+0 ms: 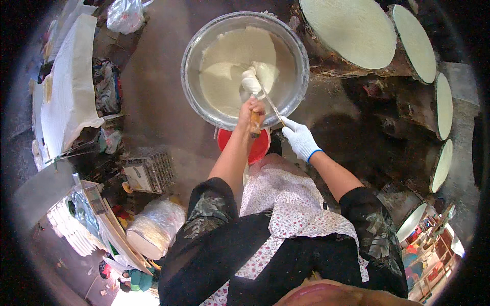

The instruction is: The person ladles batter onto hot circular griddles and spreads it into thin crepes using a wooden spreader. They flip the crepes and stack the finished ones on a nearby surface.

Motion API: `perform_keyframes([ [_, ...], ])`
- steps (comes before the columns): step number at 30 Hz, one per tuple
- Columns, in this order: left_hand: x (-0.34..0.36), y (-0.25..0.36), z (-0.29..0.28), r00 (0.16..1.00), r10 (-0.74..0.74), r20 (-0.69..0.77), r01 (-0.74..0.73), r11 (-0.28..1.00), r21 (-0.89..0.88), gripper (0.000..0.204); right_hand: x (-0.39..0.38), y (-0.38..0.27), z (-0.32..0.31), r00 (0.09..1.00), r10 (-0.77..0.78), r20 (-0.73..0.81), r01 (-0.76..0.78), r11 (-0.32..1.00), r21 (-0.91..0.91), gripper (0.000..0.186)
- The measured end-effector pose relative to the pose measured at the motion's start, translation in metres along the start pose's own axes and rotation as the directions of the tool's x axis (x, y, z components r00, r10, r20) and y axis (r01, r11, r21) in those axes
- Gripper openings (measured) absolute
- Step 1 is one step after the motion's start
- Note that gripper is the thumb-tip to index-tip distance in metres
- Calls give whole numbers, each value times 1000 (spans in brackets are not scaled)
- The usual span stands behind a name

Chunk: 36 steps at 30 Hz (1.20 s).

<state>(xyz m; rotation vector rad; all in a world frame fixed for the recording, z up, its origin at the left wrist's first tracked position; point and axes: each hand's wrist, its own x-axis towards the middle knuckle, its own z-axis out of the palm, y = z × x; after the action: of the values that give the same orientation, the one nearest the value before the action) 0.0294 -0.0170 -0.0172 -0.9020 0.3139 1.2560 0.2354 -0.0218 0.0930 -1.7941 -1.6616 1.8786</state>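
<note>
In front of me is a large round metal basin [188,76] holding thick, pale batter [245,46]. My left hand [251,111], bare, is wrapped round the wooden handle of a tool [255,125] over the basin's near side. The tool's far end is coated in a white lump of batter [250,83], so its shape is hidden. My right hand [300,137], in a white knit glove with a blue cuff, grips a thin stick [273,106]. That stick slants up to the left, and its far end meets the coated lump.
A red bucket [259,148] sits below the basin's near rim. Several round griddles, including a big one [352,30] covered with a pale layer, curve along the right. White cloth [69,92] drapes over a stand at left, above a wire crate [150,172] and a plastic-wrapped bundle [155,229].
</note>
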Motion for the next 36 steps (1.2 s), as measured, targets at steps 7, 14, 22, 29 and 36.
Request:
perform_keyframes([
  [7, -100, -89, 107, 895, -72, 440, 72, 997, 17, 27, -88, -53, -19, 959, -257, -117, 273, 948, 161, 48],
  [14, -216, -165, 219, 704, -202, 681, 92, 977, 194, 40, -169, -128, -38, 780, -549, -302, 607, 781, 148, 47],
  [22, -254, -158, 204, 790, -46, 612, -214, 914, 345, 24, -208, -139, -62, 711, -636, -300, 646, 759, -79, 49],
  [29, -251, -118, 179, 914, 35, 405, -6, 997, -73, 29, -189, -122, -83, 590, -763, -264, 807, 551, 210, 49],
  [36, -246, -101, 212, 877, 26, 481, -70, 995, 73, 39, -186, -82, -118, 770, -426, -474, 606, 720, 337, 51],
])
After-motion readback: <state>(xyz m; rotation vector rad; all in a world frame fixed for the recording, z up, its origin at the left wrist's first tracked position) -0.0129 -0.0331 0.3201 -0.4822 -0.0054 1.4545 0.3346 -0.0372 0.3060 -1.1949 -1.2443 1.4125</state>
